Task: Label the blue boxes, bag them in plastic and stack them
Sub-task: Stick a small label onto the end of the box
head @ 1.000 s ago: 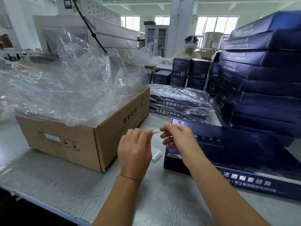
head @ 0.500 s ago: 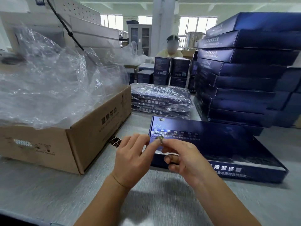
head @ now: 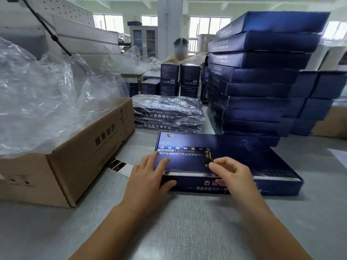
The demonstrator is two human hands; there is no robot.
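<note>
A: Where's the blue box (head: 244, 156)?
B: Flat on the table (head: 187, 222) at your twelve o'clock. Your left hand (head: 148, 177) lies spread on its seven o'clock corner; your right hand (head: 231, 173) pinches the label (head: 208, 156).
A: And sticking it?
B: Lay one edge first (square to the printing), then smooth outward; bubbles seem likely otherwise.

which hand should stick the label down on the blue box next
Right. The right hand pinches the dark label at the blue box lid. The left hand rests on the near corner, steadying it.
</note>
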